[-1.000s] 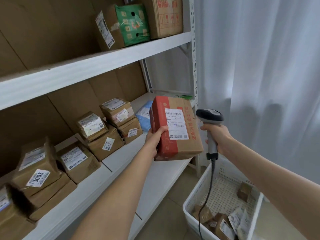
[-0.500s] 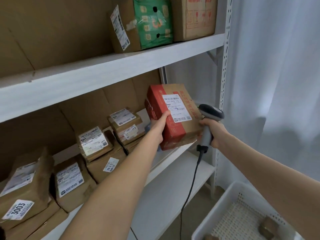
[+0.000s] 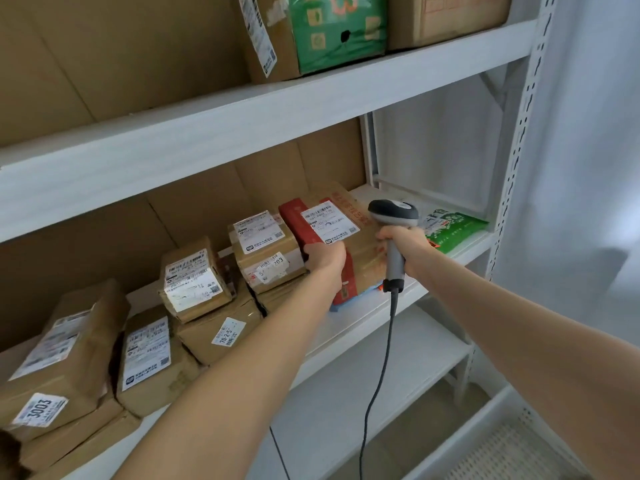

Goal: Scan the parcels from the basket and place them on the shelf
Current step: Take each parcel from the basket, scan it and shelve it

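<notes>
Head view, two spotters talking you through it.

A: Your left hand (image 3: 323,254) grips the near corner of the red-and-brown parcel (image 3: 341,244), fingers curled on it. The parcel looks set down on the middle shelf (image 3: 367,320), partly atop a blue packet (image 3: 346,305).

B: Your right hand (image 3: 403,242) is wrapped round the handle of the barcode scanner (image 3: 393,211), just beside the parcel. This one seems placed, so you only need to let go. Several labelled boxes are shelved already.

A: You can't judge what's left from here. Only a corner of the basket (image 3: 464,434) shows, and its contents are hidden.

B: Mind your room. The parcel sits tight against the stacked box (image 3: 263,252) on its left. The green packet (image 3: 453,228) lies near on the right, with bare shelf between. Draw straight back under the upper shelf (image 3: 242,129), and keep the scanner cable (image 3: 376,375) off the front edge.
</notes>
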{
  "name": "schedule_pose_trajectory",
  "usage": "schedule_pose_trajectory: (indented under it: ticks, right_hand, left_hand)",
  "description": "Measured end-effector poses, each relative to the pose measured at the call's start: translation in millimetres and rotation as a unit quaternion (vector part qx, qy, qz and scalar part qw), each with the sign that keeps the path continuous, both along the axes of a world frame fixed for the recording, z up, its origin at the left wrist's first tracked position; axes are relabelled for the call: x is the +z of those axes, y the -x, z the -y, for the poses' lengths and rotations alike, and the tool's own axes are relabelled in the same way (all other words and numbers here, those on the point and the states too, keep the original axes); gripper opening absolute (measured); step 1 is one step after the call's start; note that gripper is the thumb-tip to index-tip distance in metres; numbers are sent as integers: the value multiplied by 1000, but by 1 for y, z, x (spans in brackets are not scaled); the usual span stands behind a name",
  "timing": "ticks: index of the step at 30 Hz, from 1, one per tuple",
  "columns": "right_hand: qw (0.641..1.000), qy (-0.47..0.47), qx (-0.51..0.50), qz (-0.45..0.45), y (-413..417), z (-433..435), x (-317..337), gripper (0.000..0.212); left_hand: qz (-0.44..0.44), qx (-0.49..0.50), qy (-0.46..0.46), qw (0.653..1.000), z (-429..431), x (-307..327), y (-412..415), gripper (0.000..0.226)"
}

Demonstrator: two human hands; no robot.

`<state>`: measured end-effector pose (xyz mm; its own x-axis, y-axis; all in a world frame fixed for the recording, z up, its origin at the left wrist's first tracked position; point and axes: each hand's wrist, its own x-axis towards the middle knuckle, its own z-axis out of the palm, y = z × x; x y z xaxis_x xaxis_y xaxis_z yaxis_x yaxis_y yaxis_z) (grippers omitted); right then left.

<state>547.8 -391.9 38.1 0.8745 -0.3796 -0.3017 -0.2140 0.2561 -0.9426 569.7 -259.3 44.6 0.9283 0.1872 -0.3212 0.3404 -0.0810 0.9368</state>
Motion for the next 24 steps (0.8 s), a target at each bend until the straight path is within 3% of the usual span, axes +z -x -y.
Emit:
schedule_pose_trajectory:
  ticks: [2, 5, 10, 14, 20, 24]
  right_hand:
    - [1000, -4, 20, 2, -4, -3, 1, 31]
    - [999, -10, 38, -7, -6, -5, -2, 43]
    - [1000, -21, 2, 2, 4, -4, -2, 32]
    - [998, -47, -43, 3, 25, 3, -7, 34]
    - [992, -85, -90, -10, 90, 6, -21, 45]
    - [980, -124, -155, -7, 143, 5, -47, 32]
  left_hand:
    - [-3, 3, -19, 1000, -1, 4, 1, 56]
    - [40, -24, -124, 991, 0, 11, 5, 59]
    - [136, -62, -238, 960, -3, 26, 11, 46]
    - [203, -117, -231, 944, -3, 27, 24, 30]
    - [138, -286, -204, 926, 14, 5, 60, 25]
    - [118, -356, -206, 904, 28, -26, 91, 18]
